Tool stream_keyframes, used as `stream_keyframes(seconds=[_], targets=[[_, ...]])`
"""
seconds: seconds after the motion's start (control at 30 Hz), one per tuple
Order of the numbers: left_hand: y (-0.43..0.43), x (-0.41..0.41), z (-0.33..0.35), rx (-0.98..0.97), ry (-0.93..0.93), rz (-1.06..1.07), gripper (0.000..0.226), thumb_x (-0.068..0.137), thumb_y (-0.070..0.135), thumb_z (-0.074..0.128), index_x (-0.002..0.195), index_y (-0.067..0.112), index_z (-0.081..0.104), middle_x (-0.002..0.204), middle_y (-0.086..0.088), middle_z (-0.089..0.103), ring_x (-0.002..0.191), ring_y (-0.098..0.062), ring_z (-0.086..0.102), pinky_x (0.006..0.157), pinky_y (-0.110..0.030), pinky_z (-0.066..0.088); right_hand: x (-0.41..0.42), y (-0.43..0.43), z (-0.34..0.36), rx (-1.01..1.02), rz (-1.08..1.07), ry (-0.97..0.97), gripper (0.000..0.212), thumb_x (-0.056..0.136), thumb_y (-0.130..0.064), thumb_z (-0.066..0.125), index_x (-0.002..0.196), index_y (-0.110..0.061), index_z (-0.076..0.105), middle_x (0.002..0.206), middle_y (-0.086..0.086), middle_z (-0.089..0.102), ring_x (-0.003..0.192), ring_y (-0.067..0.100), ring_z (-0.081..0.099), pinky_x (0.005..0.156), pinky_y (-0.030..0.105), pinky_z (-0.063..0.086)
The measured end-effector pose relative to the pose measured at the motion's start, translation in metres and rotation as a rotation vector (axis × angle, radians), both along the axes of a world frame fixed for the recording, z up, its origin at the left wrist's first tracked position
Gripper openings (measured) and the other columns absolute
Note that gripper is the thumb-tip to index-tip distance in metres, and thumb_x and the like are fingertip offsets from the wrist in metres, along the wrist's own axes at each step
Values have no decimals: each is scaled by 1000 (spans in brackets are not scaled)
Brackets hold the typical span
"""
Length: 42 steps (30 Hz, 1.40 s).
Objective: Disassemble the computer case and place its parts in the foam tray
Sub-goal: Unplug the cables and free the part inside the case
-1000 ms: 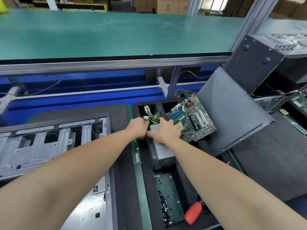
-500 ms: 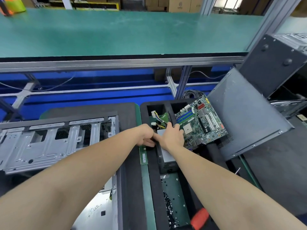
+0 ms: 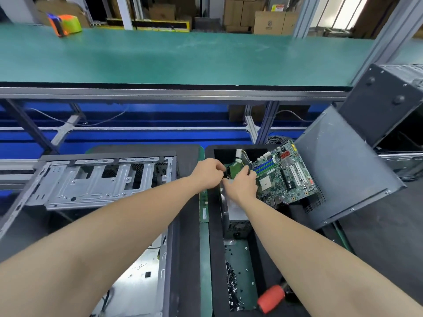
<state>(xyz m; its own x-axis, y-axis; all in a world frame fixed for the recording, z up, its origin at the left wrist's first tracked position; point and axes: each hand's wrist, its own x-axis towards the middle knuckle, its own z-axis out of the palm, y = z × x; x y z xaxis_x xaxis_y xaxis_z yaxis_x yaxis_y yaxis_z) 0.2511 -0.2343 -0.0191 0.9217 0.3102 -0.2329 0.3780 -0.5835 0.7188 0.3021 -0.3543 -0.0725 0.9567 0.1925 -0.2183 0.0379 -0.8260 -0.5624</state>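
Both hands meet over the far end of the foam tray (image 3: 216, 259). The left hand (image 3: 209, 172) has its fingers curled, pinching the cables (image 3: 245, 160) beside a small green card (image 3: 235, 171). The right hand (image 3: 242, 186) curls round the same cables (grip partly hidden). The power supply (image 3: 235, 212) sits in the tray under the right wrist. The motherboard (image 3: 286, 177) lies tilted at the tray's right edge, and the case (image 3: 91, 181) lies to the left.

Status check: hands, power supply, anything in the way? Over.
Left hand and right hand both pinching supply cables. Power supply lying in foam tray. Motherboard tilted beside right hand, not blocking.
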Motion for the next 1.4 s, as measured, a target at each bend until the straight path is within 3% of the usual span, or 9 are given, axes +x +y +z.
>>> stream_keyframes(seconds=[0.33,0.53,0.63,0.77,0.9,1.07,1.17,1.3,1.4], targets=[[39,-80,46,218,-234,113,32,92,3,55,99,22,79,105,5,75,96,-11,65,82,-23,50,-68,56,53,242,280,-16,43,102,-30,58,140,-12,52,143,18,47,121,39,58,103,49,49],[82,-133,65,223,-324,236,37,88,-2,52,95,22,79,97,8,76,92,-8,64,83,-21,50,-112,90,77,311,367,-102,36,102,-28,60,135,-14,55,138,12,50,106,22,51,86,32,38],[108,-161,67,226,-308,260,40,90,-7,48,98,18,79,102,4,76,86,-1,63,71,-4,43,-129,104,84,264,375,-150,37,98,-20,63,134,-15,57,138,10,47,97,16,44,83,28,34],[144,-199,64,222,-300,299,46,86,-12,44,99,15,79,104,-1,77,97,-11,66,86,-17,47,-148,114,86,181,332,-206,35,95,-10,62,129,-16,59,138,8,45,96,21,49,82,31,37],[173,-234,55,254,-261,293,42,87,-10,47,100,16,78,100,3,71,91,-9,60,74,-10,42,-175,117,83,56,319,-268,33,94,-12,64,126,-20,63,140,8,47,116,33,56,98,41,46],[188,-269,38,280,-223,155,32,88,0,55,103,18,77,100,4,69,91,-14,62,82,-26,48,-220,125,79,36,429,-333,17,92,-20,68,107,-22,73,121,7,62,116,27,59,94,39,47],[181,-287,37,303,-238,-16,18,86,9,62,90,23,74,89,8,68,81,-9,62,74,-26,47,-240,127,78,56,470,-343,10,89,-23,71,93,-17,77,104,5,67,101,23,62,78,31,44],[164,-311,35,205,-50,-385,12,85,15,66,88,24,73,77,10,71,64,0,64,61,-16,49,-254,121,82,68,429,-348,11,91,-18,69,88,-11,77,96,4,69,90,22,64,72,28,42],[148,-317,30,196,-47,-445,9,88,20,66,92,23,74,76,11,73,65,0,67,63,-17,53,-263,112,82,92,406,-331,11,91,-11,66,92,-9,77,88,-1,67,90,21,64,72,27,43]])
